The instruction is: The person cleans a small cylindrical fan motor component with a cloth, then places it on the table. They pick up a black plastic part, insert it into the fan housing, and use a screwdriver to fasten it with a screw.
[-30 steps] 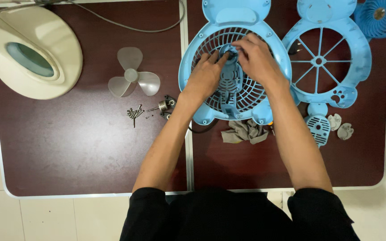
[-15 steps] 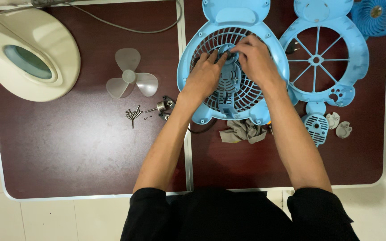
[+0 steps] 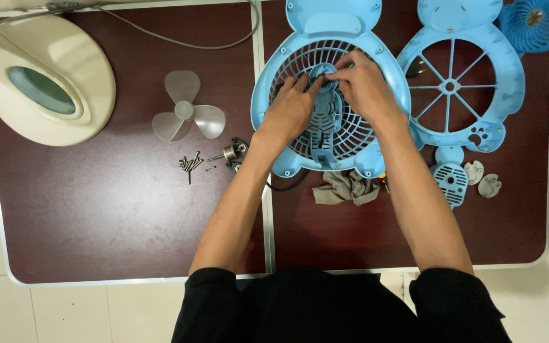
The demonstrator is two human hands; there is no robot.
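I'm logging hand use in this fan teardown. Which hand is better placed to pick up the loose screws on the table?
Probably the left hand: the screws lie on its side of the blue fan grille. The right hand would have to cross over the left arm.

**Both hands meet, fingertips together**

Both forearms reach forward from black sleeves and converge — bare, palms down. The left hand point(image 3: 290, 108) lies flat, fingers stretched ahead. The right hand point(image 3: 363, 86) arches over, fingers curled toward the left — the fingertips point(image 3: 326, 75) of both pinched close at one spot.
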